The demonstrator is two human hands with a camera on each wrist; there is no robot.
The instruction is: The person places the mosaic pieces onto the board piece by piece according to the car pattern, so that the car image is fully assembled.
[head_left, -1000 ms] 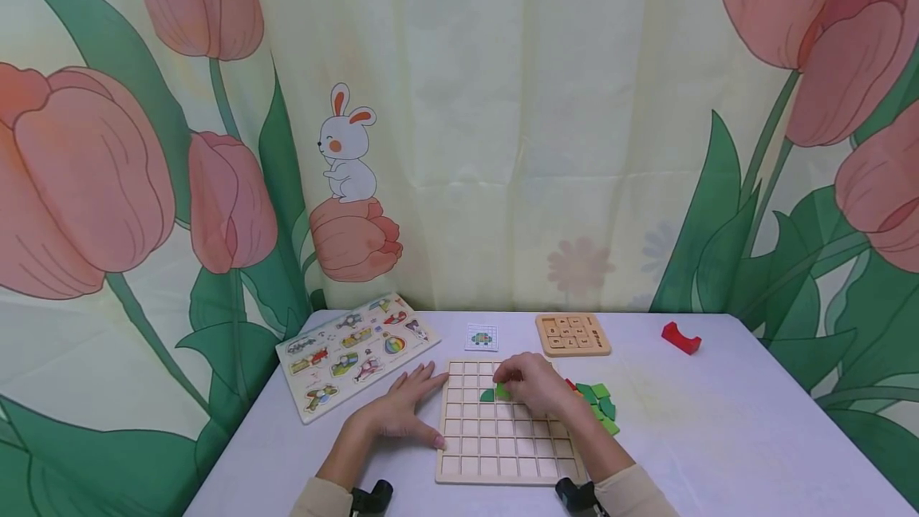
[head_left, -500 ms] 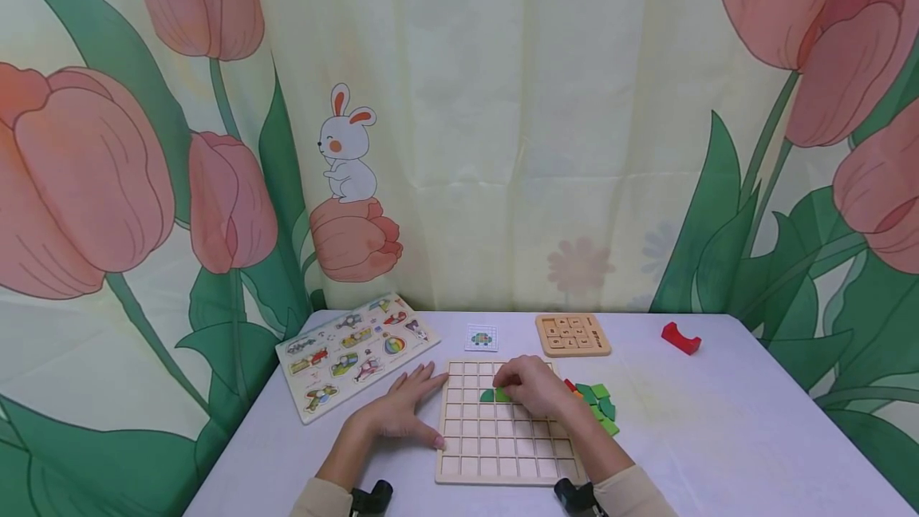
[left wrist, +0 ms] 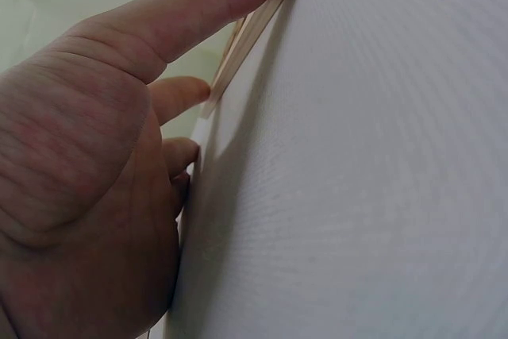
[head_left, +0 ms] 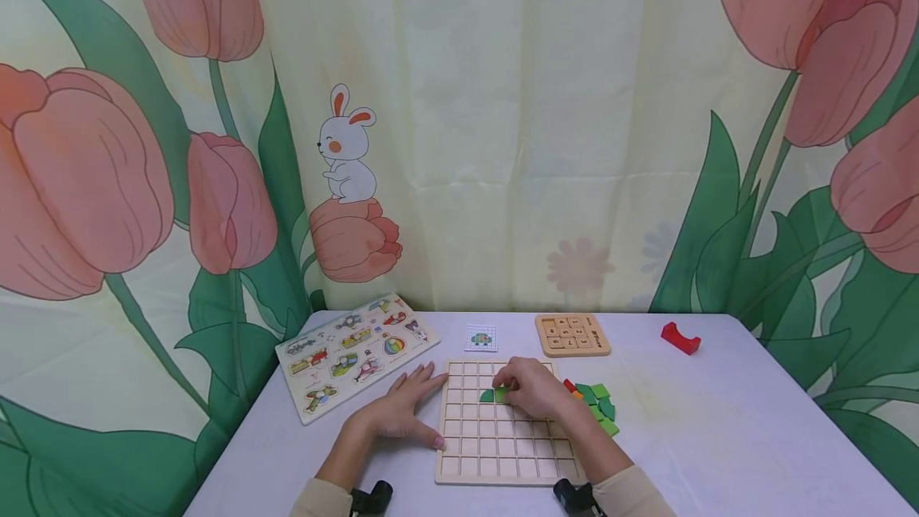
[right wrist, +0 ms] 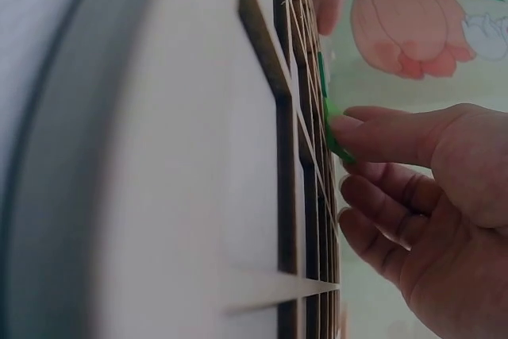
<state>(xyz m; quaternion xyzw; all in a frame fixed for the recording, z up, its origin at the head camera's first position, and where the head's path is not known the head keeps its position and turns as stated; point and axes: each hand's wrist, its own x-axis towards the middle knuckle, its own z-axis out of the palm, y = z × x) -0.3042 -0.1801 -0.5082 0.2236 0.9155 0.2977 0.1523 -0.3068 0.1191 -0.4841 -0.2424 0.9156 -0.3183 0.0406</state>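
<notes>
From the head camera the whole table [head_left: 718, 437] is in view. A wooden grid board [head_left: 502, 437] lies at the near middle, and both hands are at it. The left hand [head_left: 402, 409] lies flat beside the board's left edge with its fingers spread and straight, the thumb along the frame. The right hand [head_left: 534, 388] sits over the upper part of the grid, its fingertips curled onto a light green tile [head_left: 500, 394] that lies in a cell next to a darker green curved tile [head_left: 487, 396].

The right wrist camera shows what the head view cannot: the fingertips [right wrist: 349, 129] pinch the edge of the green tile [right wrist: 332, 134] right at the surface of the board [right wrist: 198, 156], with the other fingers loosely bent below. Whether the tile is fully seated in its cell cannot be told. The left wrist camera shows only the left hand [left wrist: 87, 188], its thumb touching the thin rim of the board [left wrist: 254, 25] and the palm against the white cloth.

Only the head view takes in the rest: a heap of loose green tiles with a red one [head_left: 596, 405] just right of the board, a small pattern card [head_left: 481, 337] behind it, a sliding number puzzle [head_left: 572, 334], a vehicle peg puzzle [head_left: 355, 353] at the left, and a red arch block [head_left: 680, 337] far right.
</notes>
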